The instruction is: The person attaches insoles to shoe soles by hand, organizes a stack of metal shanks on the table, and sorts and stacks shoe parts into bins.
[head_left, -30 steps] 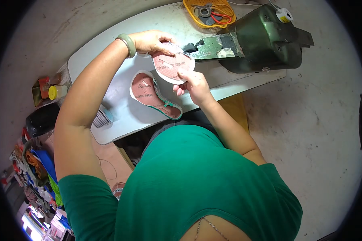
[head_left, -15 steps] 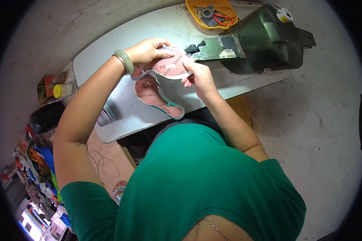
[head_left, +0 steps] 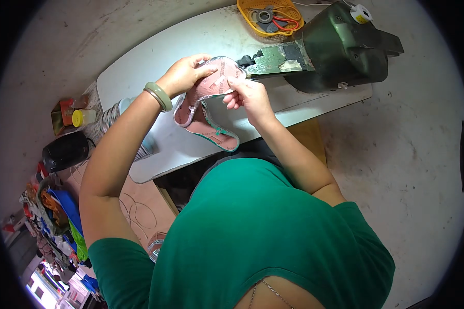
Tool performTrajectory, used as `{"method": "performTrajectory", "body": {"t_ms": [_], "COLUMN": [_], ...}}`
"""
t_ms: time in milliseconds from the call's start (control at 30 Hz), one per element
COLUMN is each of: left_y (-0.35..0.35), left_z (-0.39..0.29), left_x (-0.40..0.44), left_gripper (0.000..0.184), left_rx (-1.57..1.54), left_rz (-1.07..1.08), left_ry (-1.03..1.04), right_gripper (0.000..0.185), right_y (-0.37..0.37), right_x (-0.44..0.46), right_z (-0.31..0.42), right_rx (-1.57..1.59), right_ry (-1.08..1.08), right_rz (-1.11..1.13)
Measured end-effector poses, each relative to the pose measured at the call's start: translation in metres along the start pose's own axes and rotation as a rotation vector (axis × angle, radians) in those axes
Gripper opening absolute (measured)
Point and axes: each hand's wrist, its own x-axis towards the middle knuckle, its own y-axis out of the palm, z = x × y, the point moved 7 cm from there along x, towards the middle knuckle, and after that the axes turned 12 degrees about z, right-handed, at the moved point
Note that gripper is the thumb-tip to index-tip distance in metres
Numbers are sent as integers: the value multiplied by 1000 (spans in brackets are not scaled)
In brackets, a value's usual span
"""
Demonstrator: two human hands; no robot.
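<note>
A pink shoe insole [head_left: 219,80] with printed lettering and a pale edge is held up by both hands at the end of a green machine arm [head_left: 273,59]. My left hand [head_left: 185,75], with a jade-coloured bangle above it, pinches the insole's left side, thumb on the upper face. My right hand [head_left: 250,98] pinches its right edge between thumb and fingers. Below hangs a second pink insole [head_left: 219,137] with a green and white edge, seemingly joined to the first by a strip. The contact between insole and machine is partly hidden.
The dark green machine body [head_left: 340,54] stands at the right of the white table [head_left: 139,62]. A yellow basket [head_left: 270,26] behind holds scissors and rings. Stacked grey-white pieces [head_left: 144,147] lie beside my left forearm. A yellow-lidded jar [head_left: 78,118] and a black object [head_left: 66,151] are further left.
The held insole has turned, its right part swinging upward, and my right hand has moved slightly left. The lower insole is now more covered. More of the stacked pieces shows beside my left forearm.
</note>
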Motion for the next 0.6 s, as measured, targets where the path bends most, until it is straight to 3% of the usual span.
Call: {"method": "performTrajectory", "body": {"t_ms": [200, 500, 600], "left_y": [7, 31, 37], "left_z": [12, 9, 13], "left_x": [-3, -20, -18], "left_gripper": [41, 42, 45], "left_rx": [-14, 53, -99], "left_rz": [-129, -239, -297], "left_ry": [101, 72, 163], "right_gripper": [27, 25, 26], "right_y": [-4, -17, -17], "right_x": [-2, -8, -21], "right_z": [10, 4, -10], "right_rx": [-31, -156, -181], "right_ry": [-14, -80, -102], "right_rz": [-35, -83, -74]}}
